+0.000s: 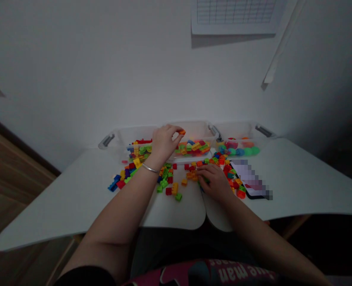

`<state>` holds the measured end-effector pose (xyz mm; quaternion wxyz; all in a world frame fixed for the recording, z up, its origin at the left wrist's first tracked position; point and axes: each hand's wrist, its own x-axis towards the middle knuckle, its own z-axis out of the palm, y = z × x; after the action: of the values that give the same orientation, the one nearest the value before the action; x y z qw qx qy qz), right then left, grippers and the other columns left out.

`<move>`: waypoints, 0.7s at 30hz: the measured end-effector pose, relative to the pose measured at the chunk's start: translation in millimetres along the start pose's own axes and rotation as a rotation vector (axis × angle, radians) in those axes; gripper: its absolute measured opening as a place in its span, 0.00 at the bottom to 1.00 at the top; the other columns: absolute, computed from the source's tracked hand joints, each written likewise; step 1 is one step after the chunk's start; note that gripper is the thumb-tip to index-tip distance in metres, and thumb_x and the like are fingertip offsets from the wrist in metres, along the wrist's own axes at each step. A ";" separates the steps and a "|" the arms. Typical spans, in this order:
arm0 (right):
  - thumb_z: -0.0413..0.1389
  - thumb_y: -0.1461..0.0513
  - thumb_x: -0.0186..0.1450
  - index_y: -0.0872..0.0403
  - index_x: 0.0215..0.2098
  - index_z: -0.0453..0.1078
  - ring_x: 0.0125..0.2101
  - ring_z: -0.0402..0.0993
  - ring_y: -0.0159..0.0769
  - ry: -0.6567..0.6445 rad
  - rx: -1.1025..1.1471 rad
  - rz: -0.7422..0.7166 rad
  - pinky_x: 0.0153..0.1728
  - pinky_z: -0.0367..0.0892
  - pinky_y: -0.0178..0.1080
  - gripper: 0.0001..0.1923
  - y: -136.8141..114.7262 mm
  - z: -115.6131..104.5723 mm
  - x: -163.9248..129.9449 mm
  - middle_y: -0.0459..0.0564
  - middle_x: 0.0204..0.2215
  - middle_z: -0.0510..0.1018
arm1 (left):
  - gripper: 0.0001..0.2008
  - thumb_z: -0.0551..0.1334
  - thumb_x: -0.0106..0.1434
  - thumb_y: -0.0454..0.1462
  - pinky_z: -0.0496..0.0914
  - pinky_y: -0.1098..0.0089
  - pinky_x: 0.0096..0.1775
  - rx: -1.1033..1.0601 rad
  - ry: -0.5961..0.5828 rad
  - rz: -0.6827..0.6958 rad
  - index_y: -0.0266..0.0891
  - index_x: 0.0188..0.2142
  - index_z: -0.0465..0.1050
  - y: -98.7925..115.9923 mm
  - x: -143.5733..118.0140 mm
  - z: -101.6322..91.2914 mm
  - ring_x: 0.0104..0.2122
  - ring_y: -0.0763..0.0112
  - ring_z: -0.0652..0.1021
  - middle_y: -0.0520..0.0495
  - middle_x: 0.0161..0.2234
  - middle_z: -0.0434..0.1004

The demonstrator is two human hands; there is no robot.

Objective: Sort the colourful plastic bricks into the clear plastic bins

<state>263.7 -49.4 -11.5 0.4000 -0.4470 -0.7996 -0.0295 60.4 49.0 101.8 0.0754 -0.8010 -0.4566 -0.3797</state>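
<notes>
A white tabletop point(74, 198) with a curved, notched front edge stands against a plain pale wall; wooden flooring shows at far left, and a gridded sheet point(235, 16) hangs on the wall above, right of centre. The light is dim.

At the left of the tabletop lies a loose spread of coloured bricks point(124, 176), blue, red, yellow and green. Behind it stands a clear plastic bin point(119, 139) with grey handles, partly filled with more bricks. The left hand point(164, 145), a thin bracelet point(150, 169) at its wrist, is raised over this bin, its grip pinched on a small orange brick point(182, 132) between thumb and fingertips, just above the bin's contents. The forearm crosses over part of the loose bricks and hides them.

Near the middle, more bricks point(170, 184) lie scattered in front of the bin. The right hand point(213, 178) rests palm down among them; its fingers are curled onto the pieces, but I cannot tell whether its grip holds any.

Further right, a second clear bin point(262, 137) holds round coloured balls point(241, 151). In front of it lies a phone point(253, 182), touching the bricks beside the right hand.
</notes>
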 end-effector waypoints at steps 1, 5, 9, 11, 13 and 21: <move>0.53 0.64 0.65 0.52 0.38 0.77 0.45 0.74 0.43 -0.010 -0.001 -0.001 0.50 0.67 0.49 0.09 1.6 0.5 -2.2 0.52 0.42 0.81 | 0.09 0.63 0.64 0.40 0.67 0.64 0.47 0.023 -0.011 -0.003 0.41 0.42 0.78 1.1 3.0 1.2 0.40 0.65 0.77 0.46 0.40 0.81; 0.54 0.64 0.65 0.52 0.39 0.77 0.46 0.74 0.43 -0.058 -0.014 0.018 0.51 0.67 0.49 0.09 3.3 3.1 -8.3 0.53 0.44 0.81 | 0.08 0.63 0.62 0.39 0.69 0.67 0.43 -0.031 -0.127 -0.136 0.41 0.40 0.77 1.1 12.3 11.3 0.39 0.66 0.78 0.47 0.40 0.81; 0.55 0.63 0.66 0.52 0.40 0.77 0.48 0.73 0.44 -0.123 -0.019 0.017 0.52 0.66 0.50 0.09 -3.1 4.7 -9.8 0.52 0.44 0.81 | 0.09 0.62 0.61 0.38 0.70 0.68 0.41 -0.107 -0.177 -0.255 0.41 0.41 0.77 -4.4 15.9 23.5 0.37 0.67 0.78 0.48 0.39 0.81; 0.55 0.62 0.66 0.51 0.41 0.77 0.49 0.72 0.44 -0.144 -0.028 0.011 0.54 0.65 0.51 0.09 -5.8 5.6 -9.6 0.52 0.46 0.80 | 0.11 0.61 0.62 0.36 0.70 0.68 0.42 -0.106 -0.139 -0.275 0.41 0.43 0.76 -6.6 16.0 27.1 0.38 0.68 0.78 0.47 0.41 0.81; 0.55 0.62 0.65 0.51 0.41 0.77 0.49 0.72 0.45 -0.152 -0.034 0.008 0.54 0.65 0.52 0.10 -6.4 6.7 -9.3 0.52 0.46 0.80 | 0.12 0.59 0.62 0.34 0.70 0.68 0.44 -0.081 -0.108 -0.276 0.41 0.44 0.77 -7.1 15.2 28.2 0.40 0.68 0.78 0.47 0.43 0.81; 0.56 0.62 0.66 0.51 0.40 0.77 0.49 0.71 0.45 -0.148 -0.020 -0.002 0.55 0.64 0.51 0.08 -0.4 8.9 -10.3 0.51 0.46 0.80 | 0.19 0.51 0.67 0.41 0.68 0.62 0.46 0.256 -0.236 -0.126 0.39 0.41 0.81 5.9 8.0 21.5 0.43 0.60 0.78 0.43 0.43 0.81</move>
<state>260.8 -53.2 -24.3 0.3352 -0.4512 -0.8271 -0.0047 79.0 61.0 93.4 0.0988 -0.7936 -0.5562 -0.2259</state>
